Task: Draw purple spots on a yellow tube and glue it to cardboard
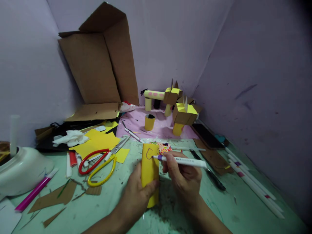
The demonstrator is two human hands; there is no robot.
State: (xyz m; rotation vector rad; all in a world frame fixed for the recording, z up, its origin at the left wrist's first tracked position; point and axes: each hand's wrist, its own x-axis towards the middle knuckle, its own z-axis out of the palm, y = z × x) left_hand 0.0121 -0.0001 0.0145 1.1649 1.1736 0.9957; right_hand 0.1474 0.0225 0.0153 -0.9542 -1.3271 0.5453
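Two bare hands work over the green tabletop (234,211) in the head view, midway between its left and right edges and toward its near edge. The left hand (136,190) has its grip clamped around a yellow tube (150,174), thumb lying across the side facing the camera, with the tube's far end pointing at the tabletop's far edge. The right hand (184,177) has its grip closed on a purple-tipped marker (190,161), whose tip meets the tube beside a dark outlined shape near that far end.

Left of the tube lie scissors (114,151) with one red and one yellow handle, their blades pointing toward the far edge and overlapping yellow paper (97,141). A crumpled white tissue (70,139) rests just beside that paper. Along the left edge are a white rounded pot (29,170), a magenta marker (36,191) and cardboard scraps (57,195).

Toward the far edge, a pink sheet (136,118) carries a short, upright yellow tube section (149,123), a spotted animal figure (156,95) and a box-headed piece (186,114). Behind the paper, an opened cardboard box (91,68) leans against the wall.

Near the right edge are a smartphone (208,136), a black-handled tool (215,179) and several white markers (255,183).
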